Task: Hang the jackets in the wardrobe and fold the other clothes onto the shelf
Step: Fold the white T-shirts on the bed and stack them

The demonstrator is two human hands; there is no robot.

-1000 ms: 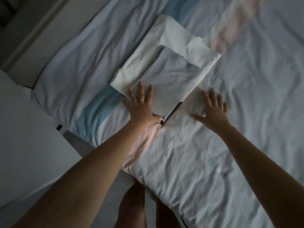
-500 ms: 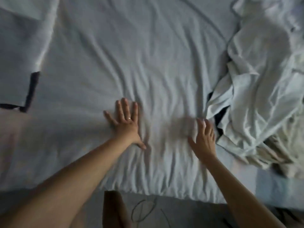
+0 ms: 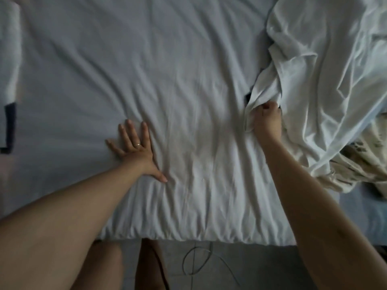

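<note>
Left hand [image 3: 136, 147] lay flat on the bed sheet [image 3: 167, 70], fingers spread, holding nothing. Right hand [image 3: 267, 120] was fisted round an edge of the white garment [image 3: 314, 80], which sat crumpled at the bed's right side, partly over a patterned cloth [image 3: 364, 164]. A folded piece [image 3: 10, 70] lay at the far left edge. Progress looked partial: one item apparently folded, at least two loose. Wardrobe and shelf were out of view, so shelving couldn't be judged.

Nothing to read here: no lettering, brand or number showing on sheet [image 3: 167, 80] or garment [image 3: 314, 70], plain throughout.
</note>
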